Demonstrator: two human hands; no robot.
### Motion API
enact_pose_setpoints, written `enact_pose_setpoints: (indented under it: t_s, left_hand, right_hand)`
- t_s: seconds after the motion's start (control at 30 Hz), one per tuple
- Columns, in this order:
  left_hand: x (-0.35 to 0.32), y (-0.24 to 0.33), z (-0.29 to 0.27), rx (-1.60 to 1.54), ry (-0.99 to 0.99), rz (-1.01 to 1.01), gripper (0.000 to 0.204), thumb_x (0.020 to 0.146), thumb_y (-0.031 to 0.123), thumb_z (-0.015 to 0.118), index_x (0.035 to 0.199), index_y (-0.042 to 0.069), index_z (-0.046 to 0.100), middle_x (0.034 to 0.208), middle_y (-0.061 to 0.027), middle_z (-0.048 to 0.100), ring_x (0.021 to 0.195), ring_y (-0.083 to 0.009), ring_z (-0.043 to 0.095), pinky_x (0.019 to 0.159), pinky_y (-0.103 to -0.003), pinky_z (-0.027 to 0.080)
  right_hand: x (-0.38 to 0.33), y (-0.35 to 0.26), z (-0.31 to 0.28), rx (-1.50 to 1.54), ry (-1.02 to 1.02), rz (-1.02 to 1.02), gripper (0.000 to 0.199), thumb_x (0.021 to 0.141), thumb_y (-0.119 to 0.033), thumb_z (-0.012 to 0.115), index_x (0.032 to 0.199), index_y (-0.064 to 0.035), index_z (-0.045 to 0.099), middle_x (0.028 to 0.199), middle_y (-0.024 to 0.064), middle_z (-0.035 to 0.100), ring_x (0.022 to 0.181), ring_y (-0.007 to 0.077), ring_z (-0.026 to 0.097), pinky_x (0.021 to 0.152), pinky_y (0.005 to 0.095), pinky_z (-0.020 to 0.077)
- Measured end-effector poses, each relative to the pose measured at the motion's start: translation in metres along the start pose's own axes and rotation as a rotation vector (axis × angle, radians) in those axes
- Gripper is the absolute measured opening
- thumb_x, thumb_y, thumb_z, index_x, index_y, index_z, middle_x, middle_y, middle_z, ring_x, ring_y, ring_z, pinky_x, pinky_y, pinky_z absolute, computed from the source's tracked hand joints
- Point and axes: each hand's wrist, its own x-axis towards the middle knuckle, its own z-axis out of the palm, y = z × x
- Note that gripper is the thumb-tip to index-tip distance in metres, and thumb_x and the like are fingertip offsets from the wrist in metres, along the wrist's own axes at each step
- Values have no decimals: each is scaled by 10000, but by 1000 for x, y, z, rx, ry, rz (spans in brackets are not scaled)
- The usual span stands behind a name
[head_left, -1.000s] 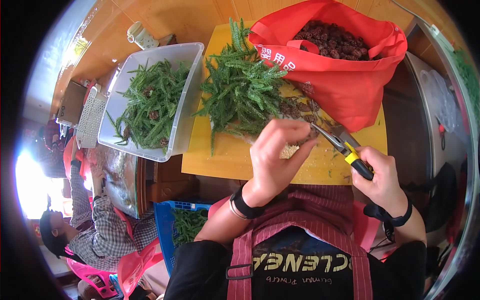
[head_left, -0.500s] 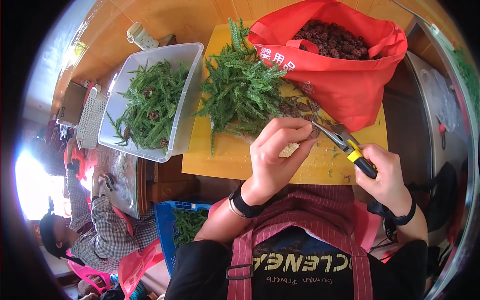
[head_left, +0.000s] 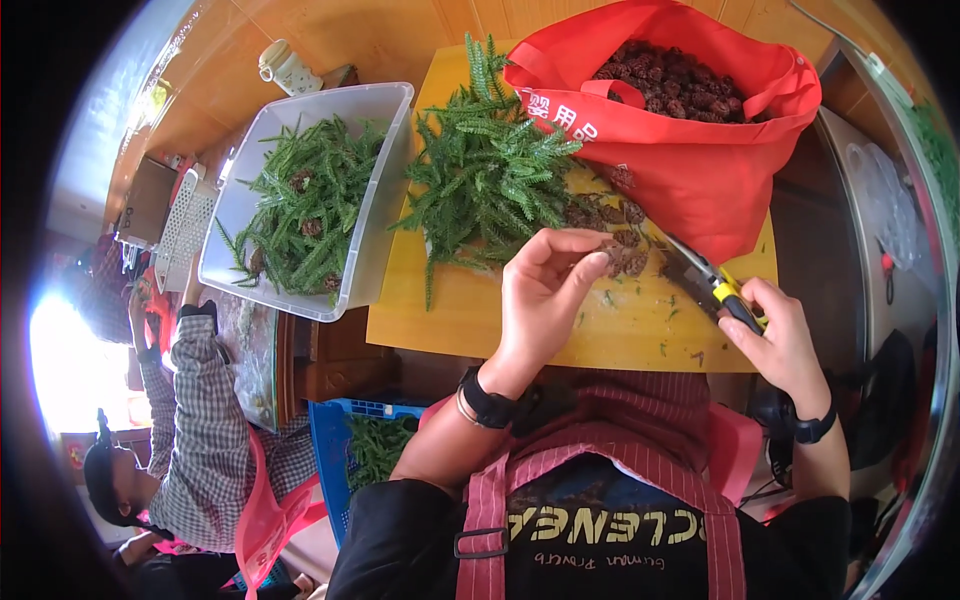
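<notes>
My left hand (head_left: 540, 290) is pinched closed over the yellow board, with a brown pine cone (head_left: 628, 252) at its fingertips. My right hand (head_left: 783, 338) grips needle-nose pliers (head_left: 728, 292) with black and yellow handles. Their jaws point up and left, apart from the cone; whether they are parted is hard to see. A few more small pine cones (head_left: 592, 212) lie just beyond my left hand. To their left is a heap of green artificial pine sprigs (head_left: 490, 180). Scraps of green litter the yellow board (head_left: 470, 315).
A red bag (head_left: 690, 175) full of pine cones stands at the far right of the board. On the left is a clear plastic bin (head_left: 372, 225) of sprigs with cones. A blue basket (head_left: 330, 440) sits below it. Another person in a checked shirt (head_left: 215, 440) works at far left.
My right hand has drawn the pliers right and slightly down, away from my left fingertips. The left hand stays nearly in place. The other person's arms have shifted.
</notes>
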Motion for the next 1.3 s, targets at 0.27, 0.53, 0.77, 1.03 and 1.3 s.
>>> enact_pose_setpoints:
  t_s: [0.27, 0.53, 0.77, 1.03, 1.3]
  left_hand:
    - [-1, -8, -10, -453, -55, -228, 148, 822, -78, 563, 899, 37, 509, 1029, -88, 567, 945, -213, 597, 881, -378, 499]
    - [-6, -8, 1, -397, -128, -167, 254, 762, -98, 632, 881, 61, 474, 1009, -89, 592, 935, -141, 574, 839, -284, 460]
    - [9, 15, 0, 455, -277, 258, 189, 698, -40, 686, 859, 31, 618, 964, -79, 633, 892, -195, 603, 756, -293, 481]
    - [89, 37, -57, 1295, 163, 514, 246, 739, 52, 601, 979, 95, 634, 1085, -123, 531, 1031, -313, 466, 846, -392, 371]
    - [104, 41, -54, 1300, 13, 488, 119, 680, 152, 709, 792, 126, 679, 1112, -95, 547, 1090, -291, 449, 881, -422, 321]
  right_hand:
    - [8, 42, 25, -231, 81, -30, 222, 699, -71, 687, 794, 20, 508, 786, 174, 545, 774, 324, 547, 678, 400, 429]
    - [28, -1, 31, -34, 101, -204, 257, 815, -135, 609, 1029, 4, 579, 1009, 162, 605, 1059, 286, 550, 878, 358, 439]
    - [51, -33, 66, 987, -102, -2, 319, 932, -118, 472, 1212, 33, 489, 1109, 86, 585, 998, 111, 556, 822, 261, 461]
    - [57, -33, 64, 768, -68, -36, 194, 920, -170, 472, 975, -11, 568, 900, 22, 601, 826, 61, 526, 706, 194, 404]
    - [56, -30, 58, 717, -74, -100, 191, 921, -177, 484, 947, -7, 568, 848, 8, 578, 758, 36, 481, 684, 191, 387]
